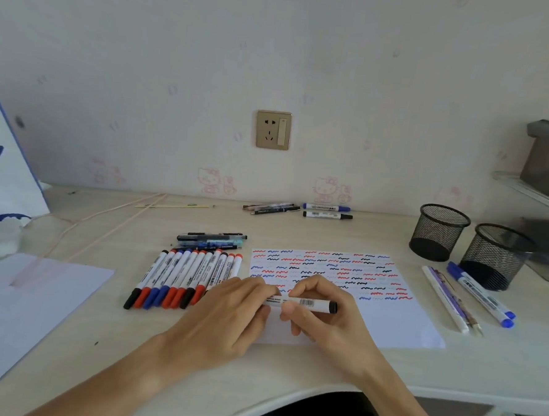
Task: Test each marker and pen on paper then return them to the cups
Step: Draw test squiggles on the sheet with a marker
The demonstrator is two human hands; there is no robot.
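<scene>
Both hands hold one white marker with a black end point(309, 304) level over the near part of the test paper point(398, 324). My left hand point(228, 314) grips its left end, which is hidden under the fingers. My right hand point(321, 310) pinches the barrel near the middle. The paper carries several rows of red, blue and black squiggles. A row of several red, blue and black markers point(182, 276) lies left of the paper. Two black mesh cups point(439, 232) point(495, 256) stand at the right, both without pens.
Dark pens point(211, 240) lie behind the marker row. More pens point(271, 208) and two markers point(327, 211) lie by the wall. Blue markers and pens point(473, 295) rest right of the paper, in front of the cups. A second sheet point(20, 295) lies at left.
</scene>
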